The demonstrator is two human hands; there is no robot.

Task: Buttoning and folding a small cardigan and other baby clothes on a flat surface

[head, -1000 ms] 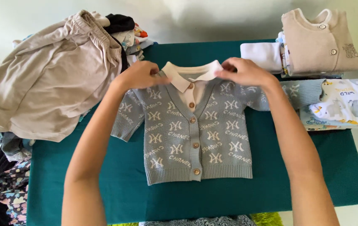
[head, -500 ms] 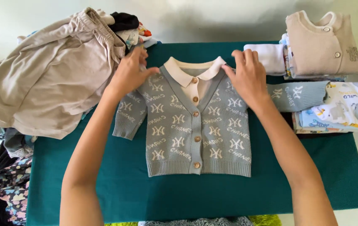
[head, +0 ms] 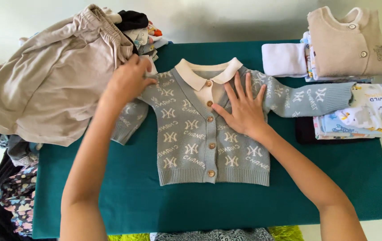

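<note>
Heap (head: 43,85) of unfolded clothes looms at the mat's (head: 124,196) left edge — could slump onto the cardigan (head: 200,129), laid flat mid-mat. Right hand (head: 242,109) is spread flat, pinning its chest; left hand (head: 128,80) is curled on the shoulder — a tug could ruck the sleeve.

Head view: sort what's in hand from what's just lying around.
In hand:
- grey-blue knit cardigan, laid flat, buttoned
- left hand at its shoulder
- right hand pressed flat on its chest

Lying about:
- beige trousers on the unfolded heap
- folded beige top
- white folded cloth
- printed baby clothes
- teal cloth underneath
</note>
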